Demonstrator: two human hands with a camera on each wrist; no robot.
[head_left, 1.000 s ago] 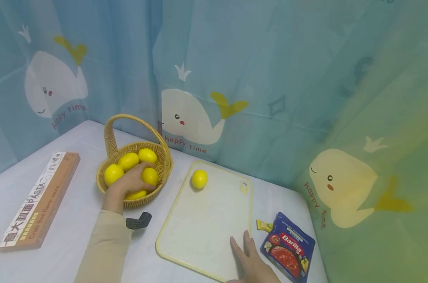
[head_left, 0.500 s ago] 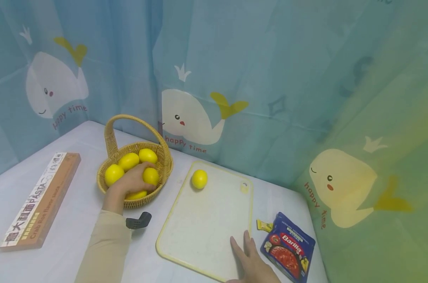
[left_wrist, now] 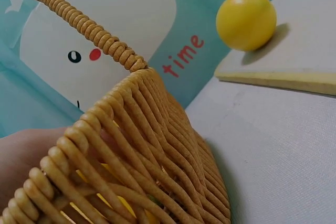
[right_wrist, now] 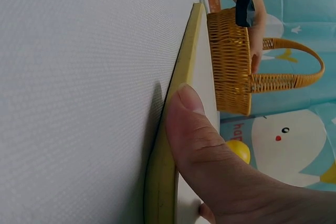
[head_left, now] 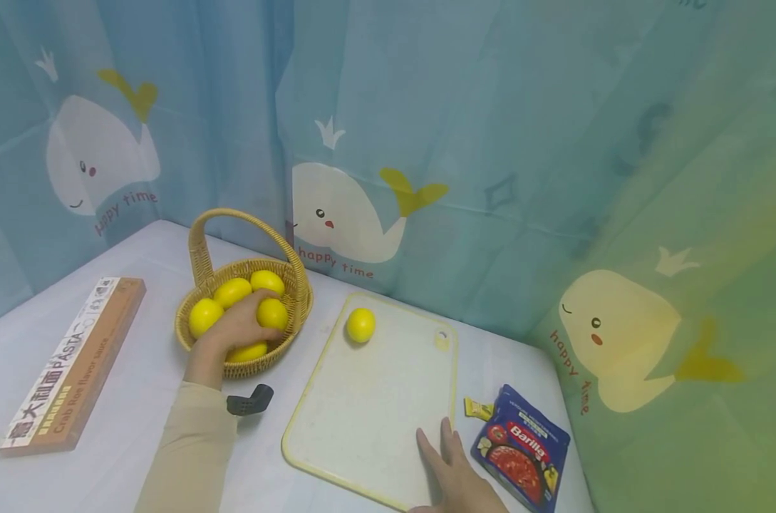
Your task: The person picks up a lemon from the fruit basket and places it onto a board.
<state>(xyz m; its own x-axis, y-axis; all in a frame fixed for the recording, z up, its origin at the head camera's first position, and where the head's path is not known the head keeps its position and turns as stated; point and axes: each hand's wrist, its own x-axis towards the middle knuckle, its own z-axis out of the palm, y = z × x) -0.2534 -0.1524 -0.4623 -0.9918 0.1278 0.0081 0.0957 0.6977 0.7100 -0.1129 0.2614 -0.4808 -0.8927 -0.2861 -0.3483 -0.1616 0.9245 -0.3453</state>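
Observation:
My left hand (head_left: pixel 243 320) is inside the wicker basket (head_left: pixel 192 342), with fingers and thumb round a lemon (head_left: pixel 272 315) at the basket's right side. Several other lemons lie about it, one of them (head_left: pixel 248 352) partly under the hand. In the left wrist view the basket's woven wall (left_wrist: pixel 152 145) hides most of that hand. My right hand (head_left: pixel 458 474) rests with spread fingers at the near right corner of the cutting board (head_left: pixel 368 413). Its thumb (right_wrist: pixel 197 135) lies straight against the board's yellow edge in the right wrist view. A single lemon (head_left: pixel 360 325) sits at the board's far left corner.
At the left lies a long pasta box (head_left: pixel 73 363). Right of the board are a small yellow packet (head_left: pixel 478 409) and a blue Barilla sauce pouch (head_left: pixel 522 449). A curtain (head_left: pixel 490 142) printed with whales hangs behind and right of the table.
The left hand and its lemon have shifted slightly upward in the head view, and more of the lemon beneath now shows. The right hand stays in place on the board.

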